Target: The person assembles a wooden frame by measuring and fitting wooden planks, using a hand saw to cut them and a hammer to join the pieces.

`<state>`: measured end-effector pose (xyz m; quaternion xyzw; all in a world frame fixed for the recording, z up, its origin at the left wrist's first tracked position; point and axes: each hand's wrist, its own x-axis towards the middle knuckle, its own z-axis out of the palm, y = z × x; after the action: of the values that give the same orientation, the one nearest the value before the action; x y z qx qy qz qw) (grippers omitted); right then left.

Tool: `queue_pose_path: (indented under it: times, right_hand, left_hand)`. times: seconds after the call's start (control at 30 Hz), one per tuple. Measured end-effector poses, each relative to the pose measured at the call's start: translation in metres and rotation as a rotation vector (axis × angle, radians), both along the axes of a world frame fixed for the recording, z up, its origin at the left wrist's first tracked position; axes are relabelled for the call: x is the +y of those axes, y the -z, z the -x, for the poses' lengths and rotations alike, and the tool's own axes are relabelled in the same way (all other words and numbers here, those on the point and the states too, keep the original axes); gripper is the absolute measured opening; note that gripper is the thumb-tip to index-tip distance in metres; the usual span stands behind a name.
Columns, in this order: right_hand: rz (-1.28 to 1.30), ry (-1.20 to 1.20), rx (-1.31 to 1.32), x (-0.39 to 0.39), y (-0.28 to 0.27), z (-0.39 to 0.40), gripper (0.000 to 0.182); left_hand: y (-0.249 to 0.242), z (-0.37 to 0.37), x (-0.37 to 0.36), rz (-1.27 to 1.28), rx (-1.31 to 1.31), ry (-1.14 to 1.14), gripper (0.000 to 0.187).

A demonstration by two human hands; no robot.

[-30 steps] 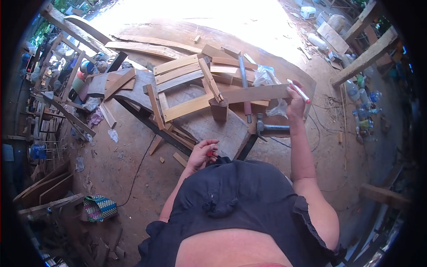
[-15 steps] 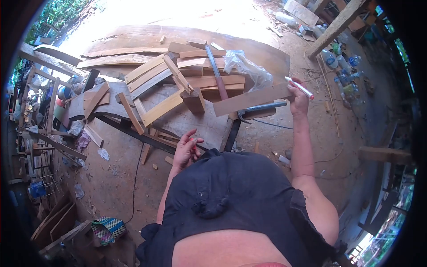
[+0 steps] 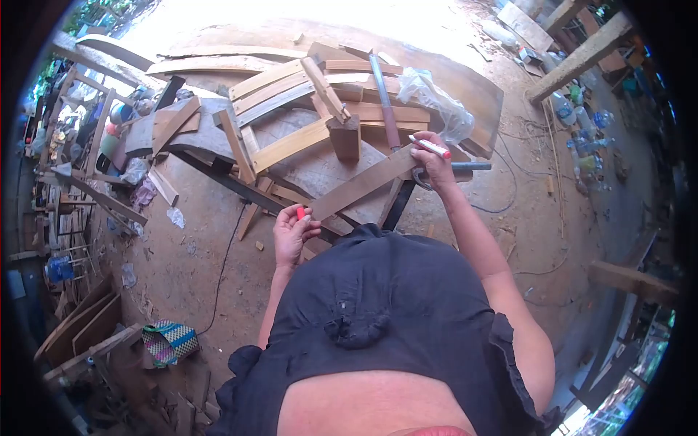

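My right hand point(image 3: 436, 167) is closed around one end of a flat wooden board point(image 3: 367, 183) and also holds a white marker point(image 3: 430, 146) with a red end. The board slants down to the left across my front. At its lower end, my left hand point(image 3: 293, 240) pinches a small red marker cap point(image 3: 301, 213), its fingertips right at the board's edge. Just beyond the board lies a slatted wooden frame point(image 3: 289, 147) on the workbench point(image 3: 291, 178). A hammer point(image 3: 469, 166) is partly hidden behind my right hand.
A long tool with a brown handle point(image 3: 391, 127) rests among stacked wood strips point(image 3: 407, 115). Beside them lies a clear plastic bag point(image 3: 443, 109). Plastic bottles point(image 3: 585, 131) stand on the right, and a woven basket point(image 3: 169, 343) sits on the floor at lower left.
My right hand has come down and left with the board and marker, and the board now tilts lower. My left hand has moved to the board's near end, with the red cap now showing.
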<state>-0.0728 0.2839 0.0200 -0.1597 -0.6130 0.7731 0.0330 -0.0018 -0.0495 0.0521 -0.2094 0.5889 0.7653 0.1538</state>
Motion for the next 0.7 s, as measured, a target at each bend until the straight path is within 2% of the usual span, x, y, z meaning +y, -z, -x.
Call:
queue_pose_path:
  times: [0.07,0.1,0.17,0.23,0.3,0.37,0.4,0.43,0.47,0.5,0.57,0.6,0.63,0.7]
  right_hand:
    - [-0.112,-0.083,0.04,-0.01,0.007,0.003,0.032]
    - [-0.259,-0.128,0.062,-0.01,0.011,0.005,0.031]
    - [-0.482,-0.148,0.1,-0.011,0.019,0.006,0.03]
    - [-0.513,-0.195,0.082,-0.011,0.019,0.006,0.031]
    - [-0.716,-0.218,0.096,-0.01,0.012,0.003,0.032]
    - [-0.759,-0.196,0.102,-0.012,0.007,0.0,0.036]
    - [-0.824,-0.105,0.128,-0.011,0.004,-0.001,0.037]
    - [-0.889,-0.012,0.152,-0.011,-0.005,-0.003,0.038]
    - [-0.843,-0.029,0.189,-0.011,-0.02,-0.006,0.037]
    - [-0.842,-0.029,0.187,-0.013,-0.036,-0.009,0.037]
    - [-0.822,-0.017,0.495,-0.025,-0.069,-0.017,0.031]
    - [-0.814,-0.08,0.547,-0.032,-0.086,-0.021,0.03]
    - [-0.817,-0.075,0.545,-0.037,-0.095,-0.025,0.03]
    - [-0.581,-0.222,0.506,-0.048,-0.105,-0.033,0.027]
  left_hand:
    - [-0.017,0.001,0.006,-0.057,0.02,-0.005,0.033]
    - [-0.021,0.003,0.01,-0.045,0.016,-0.036,0.033]
    - [-0.026,0.007,0.019,-0.15,0.047,0.055,0.034]
    - [-0.029,0.011,0.025,-0.204,0.027,0.054,0.033]
    - [-0.028,0.017,0.026,-0.264,0.01,0.069,0.031]
    - [-0.023,0.022,0.025,-0.349,-0.03,0.137,0.03]
    - [-0.021,0.024,0.025,-0.347,-0.031,0.136,0.03]
    - [-0.021,0.027,0.025,-0.454,-0.123,0.09,0.029]
    - [-0.022,0.028,0.027,-0.562,-0.216,0.044,0.029]
    - [-0.023,0.029,0.029,-0.562,-0.218,0.044,0.029]
    - [-0.03,0.032,0.034,-0.59,-0.248,0.018,0.027]
    - [-0.03,0.034,0.036,-0.591,-0.249,0.023,0.027]
    - [-0.03,0.035,0.037,-0.658,-0.276,0.034,0.026]
    - [-0.028,0.038,0.039,-0.724,-0.304,0.049,0.024]
